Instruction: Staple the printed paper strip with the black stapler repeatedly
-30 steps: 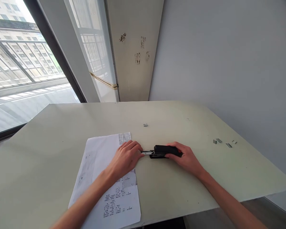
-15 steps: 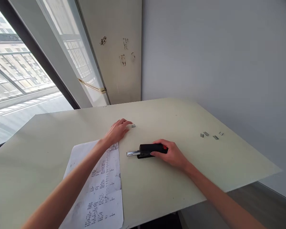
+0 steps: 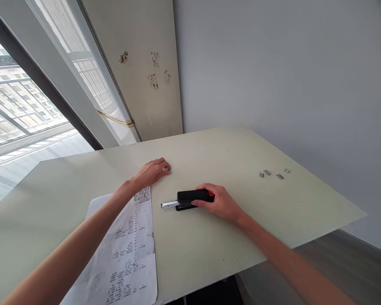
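My right hand (image 3: 217,200) is wrapped round a black stapler (image 3: 190,196) with a red mark near its rear. The stapler's silver staple tray (image 3: 169,204) juts out of the front, toward the left. Farther back, my left hand (image 3: 155,171) has its thumb and fingers closed on a small strip of staples (image 3: 168,171), mostly hidden by the fingertips. Under my left forearm lies a printed sheet of paper (image 3: 127,258), its upper edge near the wrist.
Several small staple strips (image 3: 280,176) lie scattered on the right part of the pale table (image 3: 190,262). A grey wall (image 3: 273,76) runs behind the table's right side. At the left is a window (image 3: 15,93), beside a stained cabinet panel (image 3: 155,34).
My left fingers have closed on the staple strip, which earlier lay just beyond the fingertips. My right hand keeps hold of the stapler. The whole view has shifted slightly.
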Demonstrator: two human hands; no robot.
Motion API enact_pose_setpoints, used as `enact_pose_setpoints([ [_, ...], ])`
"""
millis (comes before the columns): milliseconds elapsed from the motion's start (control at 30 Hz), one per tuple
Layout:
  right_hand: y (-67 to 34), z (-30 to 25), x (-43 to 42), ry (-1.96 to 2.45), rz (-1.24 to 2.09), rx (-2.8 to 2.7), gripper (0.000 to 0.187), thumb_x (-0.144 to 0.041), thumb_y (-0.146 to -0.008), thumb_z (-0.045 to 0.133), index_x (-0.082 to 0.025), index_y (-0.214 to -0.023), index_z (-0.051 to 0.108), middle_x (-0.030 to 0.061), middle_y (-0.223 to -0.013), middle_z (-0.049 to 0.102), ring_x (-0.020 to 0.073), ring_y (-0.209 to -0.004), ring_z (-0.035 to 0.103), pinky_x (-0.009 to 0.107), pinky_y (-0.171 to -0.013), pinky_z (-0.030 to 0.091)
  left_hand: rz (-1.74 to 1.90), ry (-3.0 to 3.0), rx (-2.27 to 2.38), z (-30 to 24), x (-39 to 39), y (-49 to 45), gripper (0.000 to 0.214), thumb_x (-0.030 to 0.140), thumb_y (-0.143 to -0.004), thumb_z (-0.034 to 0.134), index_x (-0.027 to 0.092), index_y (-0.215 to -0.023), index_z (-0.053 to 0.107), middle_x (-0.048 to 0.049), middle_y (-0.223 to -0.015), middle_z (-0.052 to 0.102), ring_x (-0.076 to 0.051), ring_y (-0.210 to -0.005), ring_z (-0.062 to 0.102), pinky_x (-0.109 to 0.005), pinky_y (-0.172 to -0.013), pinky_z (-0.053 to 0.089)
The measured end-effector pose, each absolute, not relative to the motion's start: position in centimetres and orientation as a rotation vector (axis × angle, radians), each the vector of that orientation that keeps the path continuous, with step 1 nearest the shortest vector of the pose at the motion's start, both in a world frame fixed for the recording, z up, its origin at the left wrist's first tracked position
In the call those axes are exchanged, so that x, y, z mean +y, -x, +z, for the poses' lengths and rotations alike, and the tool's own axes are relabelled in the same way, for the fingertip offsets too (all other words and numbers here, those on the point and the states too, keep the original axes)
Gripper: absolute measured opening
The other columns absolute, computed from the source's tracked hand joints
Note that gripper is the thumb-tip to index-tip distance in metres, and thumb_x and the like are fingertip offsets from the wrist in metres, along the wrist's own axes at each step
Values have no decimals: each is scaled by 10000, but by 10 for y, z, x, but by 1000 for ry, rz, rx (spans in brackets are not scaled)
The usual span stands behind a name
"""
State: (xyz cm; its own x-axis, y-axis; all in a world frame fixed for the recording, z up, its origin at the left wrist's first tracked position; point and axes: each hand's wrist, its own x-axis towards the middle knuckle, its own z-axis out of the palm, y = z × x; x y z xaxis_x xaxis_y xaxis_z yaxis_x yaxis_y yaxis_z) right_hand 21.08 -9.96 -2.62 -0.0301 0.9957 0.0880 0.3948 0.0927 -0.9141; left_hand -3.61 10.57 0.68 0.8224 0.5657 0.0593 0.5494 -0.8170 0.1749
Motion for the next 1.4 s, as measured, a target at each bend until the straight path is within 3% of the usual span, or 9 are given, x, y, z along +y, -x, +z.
enact_pose_setpoints([
  [133, -211, -27, -100, 1425, 935, -1557, 333, -541, -841, 790, -278, -1040, 742, 4, -996, 753, 203, -885, 627, 333, -784, 478, 239, -2823, 884, 16, 95, 43, 434, 590, -1053, 407, 232, -1096, 648, -67, -1133, 680, -233, -981, 669, -360, -890, 505],
  [300, -210, -27, -102, 1433, 984, -1541, 352, -559, -840, 777, -279, -1050, 737, 13, -991, 749, 211, -867, 639, 344, -757, 495, 322, -2704, 921, 30, 79, 55, 389, 564, -1060, 434, 241, -1130, 640, -52, -1164, 705, -207, -958, 681, -319, -802, 506],
  [633, -207, -24, -106, 1461, 975, -1555, 367, -578, -852, 761, -279, -1064, 738, 10, -965, 737, 205, -845, 630, 335, -746, 495, 49, -2810, 925, 20, 73, 65, 485, 633, -1044, 397, 254, -1046, 700, -35, -1040, 769, -228, -858, 697, -330, -773, 459],
  [767, -208, -25, -107, 1462, 956, -1570, 382, -595, -859, 750, -280, -1073, 740, 11, -965, 743, 205, -838, 634, 335, -741, 497, 36, -2797, 997, 23, 71, 68, 517, 607, -1060, 336, 240, -1133, 693, -59, -1103, 756, -235, -883, 699, -339, -779, 470],
  [867, -208, -25, -107, 1462, 957, -1575, 384, -602, -866, 740, -279, -1075, 739, 13, -967, 743, 208, -837, 633, 337, -738, 497, 21, -2764, 1051, 23, 70, 72, 548, 675, -1013, 417, 233, -1211, 672, -67, -1119, 738, -235, -891, 698, -335, -779, 481],
  [1000, -208, -25, -107, 1464, 958, -1576, 387, -610, -868, 734, -277, -1066, 737, 17, -971, 741, 214, -844, 634, 346, -746, 499, 0, -2727, 1070, 19, 69, 74, 553, 723, -931, 536, 238, -1138, 704, -63, -1089, 719, -234, -900, 689, -320, -766, 488],
  [1233, -209, -26, -107, 1452, 954, -1581, 389, -604, -867, 736, -275, -1074, 739, 26, -989, 746, 222, -861, 645, 354, -758, 508, 57, -2691, 1054, 17, 70, 74, 455, 650, -962, 523, 244, -1022, 718, -54, -1036, 723, -225, -876, 681, -322, -766, 492],
  [1400, -208, -24, -108, 1446, 965, -1579, 393, -608, -869, 735, -277, -1080, 741, 22, -968, 739, 211, -831, 630, 341, -733, 498, 149, -2622, 1124, 20, 76, 80, 453, 641, -957, 540, 235, -1046, 718, -64, -1023, 749, -246, -896, 701, -340, -761, 522],
])
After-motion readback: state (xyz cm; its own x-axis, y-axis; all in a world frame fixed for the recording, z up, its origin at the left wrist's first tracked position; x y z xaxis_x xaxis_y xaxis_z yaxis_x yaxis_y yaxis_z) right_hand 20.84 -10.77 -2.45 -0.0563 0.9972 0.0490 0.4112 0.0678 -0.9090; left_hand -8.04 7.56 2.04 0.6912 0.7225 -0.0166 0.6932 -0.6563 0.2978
